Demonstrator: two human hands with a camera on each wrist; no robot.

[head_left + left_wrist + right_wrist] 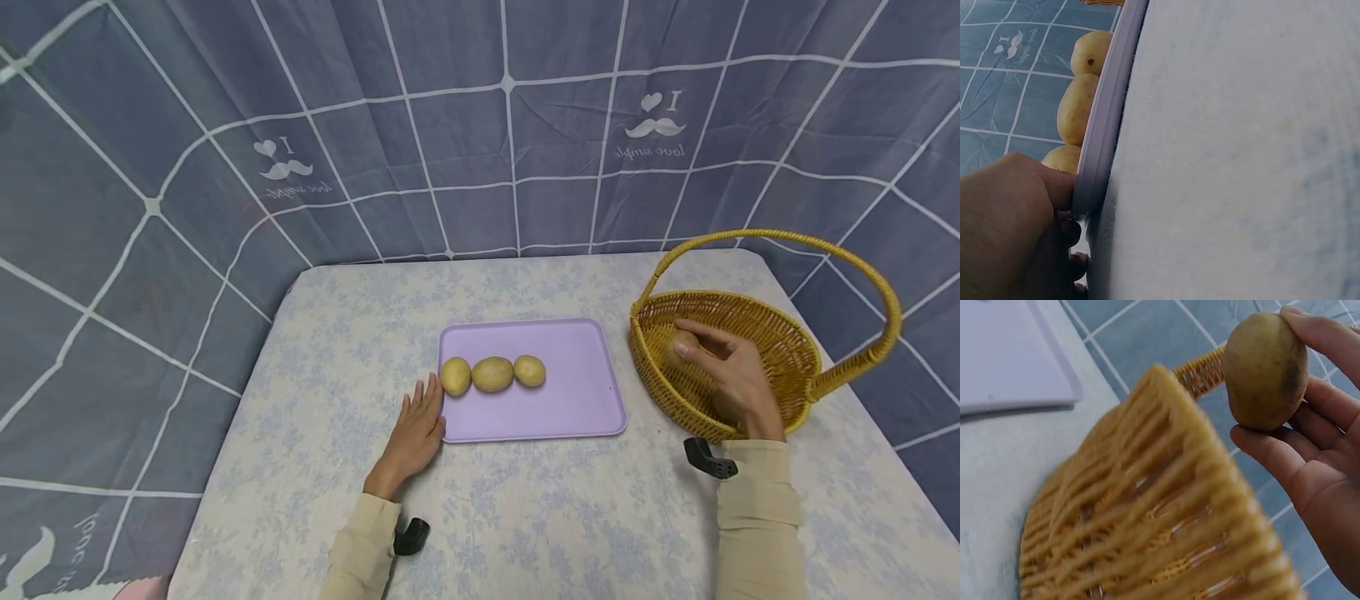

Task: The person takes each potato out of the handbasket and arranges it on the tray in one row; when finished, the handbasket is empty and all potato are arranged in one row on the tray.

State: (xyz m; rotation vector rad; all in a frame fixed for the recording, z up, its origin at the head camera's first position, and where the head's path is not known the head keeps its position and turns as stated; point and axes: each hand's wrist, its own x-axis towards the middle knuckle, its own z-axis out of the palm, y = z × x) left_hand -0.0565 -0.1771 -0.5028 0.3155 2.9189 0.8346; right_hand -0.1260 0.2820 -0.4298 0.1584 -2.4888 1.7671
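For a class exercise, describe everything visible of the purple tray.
The tray is pale purple and rectangular, with rounded corners, a raised rim and a smooth, plastic-looking surface. It lies flat on the patterned table cover, left of the basket. Three potatoes sit in a row from its left side; the left hand touches its left rim.

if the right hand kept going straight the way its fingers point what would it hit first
Probably the left rim of the basket, near its handle, with the held potato leading; depth is unclear, so the right hand might pass above it.
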